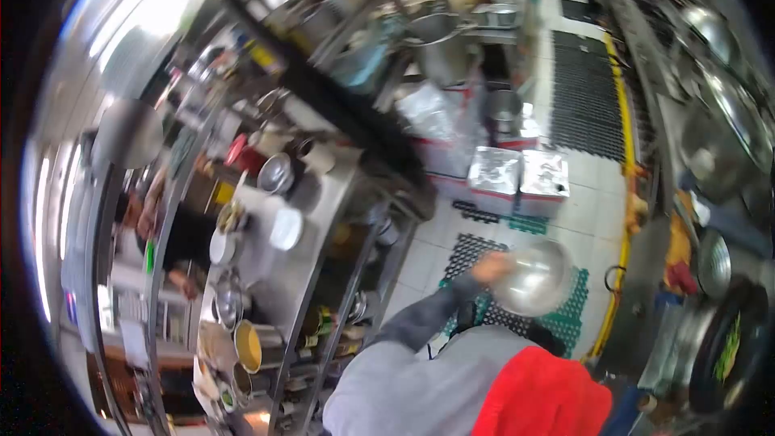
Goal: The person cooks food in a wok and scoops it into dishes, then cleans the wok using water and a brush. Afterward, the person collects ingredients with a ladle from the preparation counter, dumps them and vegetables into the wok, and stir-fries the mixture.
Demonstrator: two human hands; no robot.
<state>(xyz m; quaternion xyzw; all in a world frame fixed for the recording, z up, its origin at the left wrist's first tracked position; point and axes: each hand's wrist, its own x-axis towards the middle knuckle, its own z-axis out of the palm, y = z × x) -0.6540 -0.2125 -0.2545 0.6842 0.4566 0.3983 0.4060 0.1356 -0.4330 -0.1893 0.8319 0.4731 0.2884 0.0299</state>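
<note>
My left hand (491,268), at the end of a dark grey sleeve, is closed on the near-left edge of a round, shiny metal bowl (534,278). The bowl is held out above the floor mats, and its surface is smeared by motion. I cannot make out my right hand anywhere in the head view. A red cloth or garment (541,396) lies against my grey top at the bottom. On the right, a dark wok (731,347) holds some green leafy food (728,349).
To the left runs a steel counter (311,226) with bowls, a white container (286,228) and a yellow-filled pot (248,347). A person's hand (186,284) shows behind it. Foil-topped boxes (494,171) stand ahead on the tiles. A yellow pipe (622,113) edges the cooking line.
</note>
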